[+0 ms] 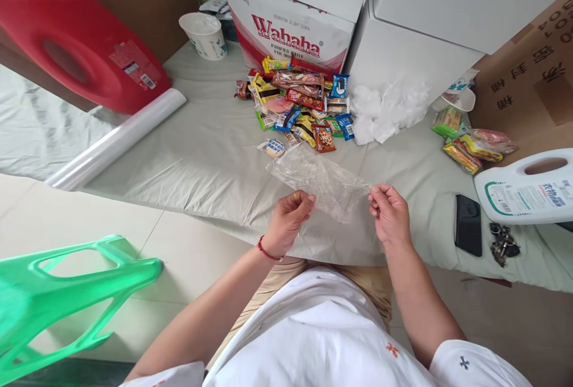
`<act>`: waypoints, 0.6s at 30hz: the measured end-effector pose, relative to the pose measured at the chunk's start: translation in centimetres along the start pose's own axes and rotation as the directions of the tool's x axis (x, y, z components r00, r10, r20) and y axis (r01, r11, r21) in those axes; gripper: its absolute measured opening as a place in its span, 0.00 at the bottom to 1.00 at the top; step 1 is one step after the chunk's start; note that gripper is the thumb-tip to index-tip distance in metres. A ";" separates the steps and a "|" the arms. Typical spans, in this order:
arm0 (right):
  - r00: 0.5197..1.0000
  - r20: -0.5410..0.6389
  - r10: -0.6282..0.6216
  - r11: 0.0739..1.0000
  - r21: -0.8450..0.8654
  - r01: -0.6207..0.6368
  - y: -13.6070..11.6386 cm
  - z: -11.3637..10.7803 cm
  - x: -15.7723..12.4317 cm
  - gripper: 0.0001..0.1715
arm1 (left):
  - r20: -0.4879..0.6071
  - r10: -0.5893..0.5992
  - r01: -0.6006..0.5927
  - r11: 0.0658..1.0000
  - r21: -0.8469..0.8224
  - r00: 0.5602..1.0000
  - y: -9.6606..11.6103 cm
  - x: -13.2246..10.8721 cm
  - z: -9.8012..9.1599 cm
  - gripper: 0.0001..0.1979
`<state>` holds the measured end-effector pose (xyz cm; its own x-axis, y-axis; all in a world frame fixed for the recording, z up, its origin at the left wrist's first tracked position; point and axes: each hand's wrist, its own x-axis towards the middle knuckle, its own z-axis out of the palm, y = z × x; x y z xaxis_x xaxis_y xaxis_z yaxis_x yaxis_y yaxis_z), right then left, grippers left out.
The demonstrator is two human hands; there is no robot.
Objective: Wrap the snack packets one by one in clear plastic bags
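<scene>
A clear plastic bag (326, 187) is stretched out between my two hands, just above the cloth-covered surface. My left hand (293, 214), a red cord on its wrist, pinches one edge of it between thumb and fingers. At its other end, my right hand (388, 209) grips a corner with the fingertips. Beyond the bag lies a pile of small wrapped snacks (304, 91). One white and blue packet (273, 148) sits apart at the pile's near edge, by the bag. To the pile's right is a heap of crumpled clear plastic bags (387, 109).
A Wahaha carton (290, 28) and white boxes (412, 52) stand behind. On the left are a red jug (111, 58), a plastic film roll (120, 139), a paper cup (206, 37) and a green stool (89, 279). Rightward lie packed snacks (474, 142), a phone (468, 226), keys (504, 243) and a white bottle (528, 187).
</scene>
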<state>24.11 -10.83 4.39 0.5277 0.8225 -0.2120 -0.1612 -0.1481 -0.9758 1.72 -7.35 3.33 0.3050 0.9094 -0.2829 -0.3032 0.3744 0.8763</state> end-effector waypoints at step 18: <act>0.756 0.653 0.043 0.783 -0.492 0.381 -0.3 5.6 6.6 0.27 | -0.101 0.130 -0.073 0.895 0.440 0.986 -1.4 -6.5 -5.0 0.25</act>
<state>22.98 -2.27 3.61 -0.1531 0.9740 -0.1669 0.4856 -0.0730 -0.8711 -4.30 -12.85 2.00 0.1703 0.9639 -0.2045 0.1033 0.1890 0.9765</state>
